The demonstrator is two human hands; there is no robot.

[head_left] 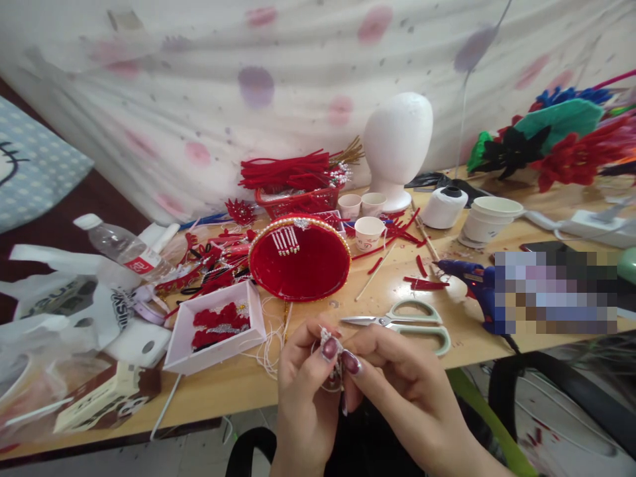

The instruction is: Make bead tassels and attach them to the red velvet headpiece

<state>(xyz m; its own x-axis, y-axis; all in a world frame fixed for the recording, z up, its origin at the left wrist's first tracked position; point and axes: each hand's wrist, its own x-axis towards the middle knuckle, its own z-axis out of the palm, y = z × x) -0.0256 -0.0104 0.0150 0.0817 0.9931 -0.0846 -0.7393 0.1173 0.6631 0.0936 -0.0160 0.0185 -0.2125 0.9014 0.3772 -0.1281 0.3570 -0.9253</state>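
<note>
My left hand (304,371) pinches a small white beaded ornament (325,334) between thumb and fingers, just in front of the table edge. The thumb and fingers of my right hand (405,377) close on the same ornament from the other side. Fingers hide much of it, so its full shape cannot be made out. Beyond my hands stands a red velvet headpiece (298,268), its opening facing me, with a pearl-and-gold rim and a row of short beaded strands at the top. Closed green-handled scissors (397,322) lie beside my right hand.
A white box (218,358) of red pieces stands left, near a plastic bottle (124,248) and bags. Behind are a red basket (298,202), paper cups (369,233) and a foam head (400,139). A blue glue gun (472,285) and a thread cone (444,207) are right.
</note>
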